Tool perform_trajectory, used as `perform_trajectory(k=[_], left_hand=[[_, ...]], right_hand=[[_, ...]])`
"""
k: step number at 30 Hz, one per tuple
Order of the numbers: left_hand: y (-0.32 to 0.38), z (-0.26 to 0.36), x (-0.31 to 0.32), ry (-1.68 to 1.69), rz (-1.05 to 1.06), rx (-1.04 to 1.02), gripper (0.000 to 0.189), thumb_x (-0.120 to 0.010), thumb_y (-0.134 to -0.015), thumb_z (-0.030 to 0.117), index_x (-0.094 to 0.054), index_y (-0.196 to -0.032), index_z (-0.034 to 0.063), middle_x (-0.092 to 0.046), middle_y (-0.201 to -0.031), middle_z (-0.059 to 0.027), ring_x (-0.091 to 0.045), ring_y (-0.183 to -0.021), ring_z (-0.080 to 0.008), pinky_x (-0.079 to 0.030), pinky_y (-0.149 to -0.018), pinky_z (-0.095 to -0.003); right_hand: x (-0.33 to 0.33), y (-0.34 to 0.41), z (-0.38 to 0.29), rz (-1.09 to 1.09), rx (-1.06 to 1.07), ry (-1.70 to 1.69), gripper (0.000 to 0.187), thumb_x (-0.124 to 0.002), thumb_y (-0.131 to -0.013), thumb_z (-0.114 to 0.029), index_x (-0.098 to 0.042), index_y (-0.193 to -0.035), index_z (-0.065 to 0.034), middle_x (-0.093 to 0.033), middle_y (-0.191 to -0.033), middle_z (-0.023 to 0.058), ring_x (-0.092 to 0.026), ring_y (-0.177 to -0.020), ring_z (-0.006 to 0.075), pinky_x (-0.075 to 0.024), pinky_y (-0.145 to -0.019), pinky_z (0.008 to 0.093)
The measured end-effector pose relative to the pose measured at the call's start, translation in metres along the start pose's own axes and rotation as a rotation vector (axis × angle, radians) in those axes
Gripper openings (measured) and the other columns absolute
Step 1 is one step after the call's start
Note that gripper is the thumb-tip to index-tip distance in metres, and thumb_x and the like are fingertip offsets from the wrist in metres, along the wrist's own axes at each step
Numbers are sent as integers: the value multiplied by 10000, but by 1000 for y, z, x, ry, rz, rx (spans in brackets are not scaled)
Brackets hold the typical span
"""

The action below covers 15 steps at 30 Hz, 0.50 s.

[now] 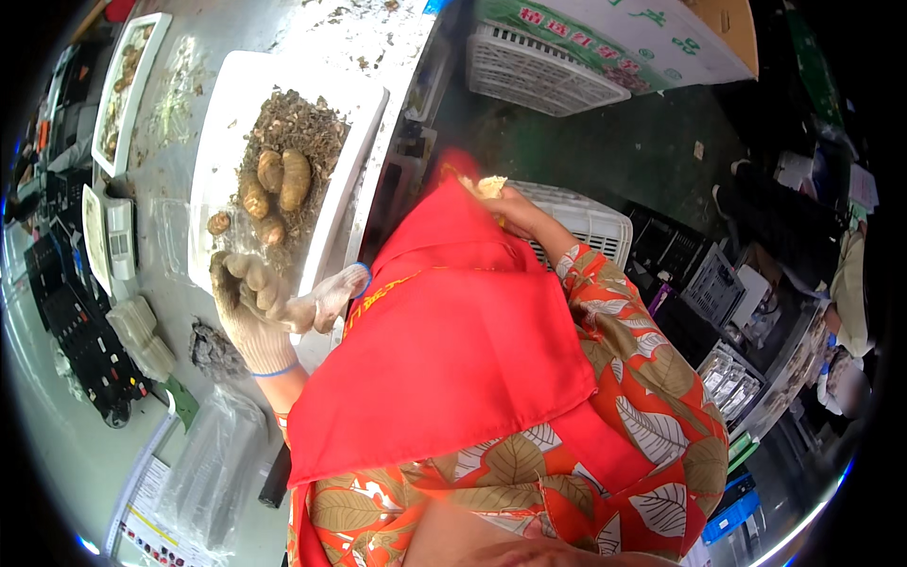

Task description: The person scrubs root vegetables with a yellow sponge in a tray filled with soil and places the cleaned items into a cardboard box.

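My left hand [251,312], in a soiled knit work glove with a blue cuff edge, has its fingers curled around a second, loose knit glove [329,298]. Just above it, a white plastic tray [220,127] holds brown root tubers, seemingly taro [295,181], on dark crumbly debris [297,120]. Beside the group sits a smaller tuber [219,223]. Bare, my right hand [516,211] grips a pale yellow crumpled item [492,186] beyond the red apron [453,340]; what the item is cannot be told. The apron partly hides that hand's surroundings.
On the metal table [177,106] are a small scale [119,237], stacked clear trays [142,337] and a plastic-wrapped bundle [212,468]. White crates [545,74] and a printed carton [638,35] stand beyond the table edge. A person [847,383] is at far right.
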<state>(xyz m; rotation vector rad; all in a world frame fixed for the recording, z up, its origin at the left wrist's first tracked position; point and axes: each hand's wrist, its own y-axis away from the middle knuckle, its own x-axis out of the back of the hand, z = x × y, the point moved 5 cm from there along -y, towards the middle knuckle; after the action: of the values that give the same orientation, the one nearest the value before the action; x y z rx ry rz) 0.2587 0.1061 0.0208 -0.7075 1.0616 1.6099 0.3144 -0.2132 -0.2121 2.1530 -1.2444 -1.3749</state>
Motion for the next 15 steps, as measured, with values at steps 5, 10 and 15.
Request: perform_trajectory(k=[5, 10, 15], left_hand=[[1, -6, -11, -183, 428, -177, 268, -462, -996, 291, -447, -876, 52, -288, -642, -2, -197, -415, -56, -185, -322, -205], [-2, -5, -4, -33, 152, -45, 261, -478, -990, 289, -445, -871, 59, -269, -645, 5, -143, -391, -48, -134, -304, -212], [-6, -7, -2, 51, 35, 40, 271, -480, -985, 305, -435, -864, 67, -260, -643, 11, -143, -397, -56, -123, -325, -227]], right_hand=[[9, -10, -4, 37, 23, 74, 344, -665, -839, -91, -568, -1162, -22, -633, -1086, 46, -624, -927, 129, -501, -790, 264], [48, 5, -5, 80, -69, -43, 345, -647, -802, -6, -566, -1137, -2, -642, -1034, 91, -645, -790, 173, -530, -653, 254], [90, 0, -10, 174, 51, -113, 383, -669, -773, 12, -554, -1138, -9, -646, -1028, 100, -654, -858, 199, -533, -665, 283]])
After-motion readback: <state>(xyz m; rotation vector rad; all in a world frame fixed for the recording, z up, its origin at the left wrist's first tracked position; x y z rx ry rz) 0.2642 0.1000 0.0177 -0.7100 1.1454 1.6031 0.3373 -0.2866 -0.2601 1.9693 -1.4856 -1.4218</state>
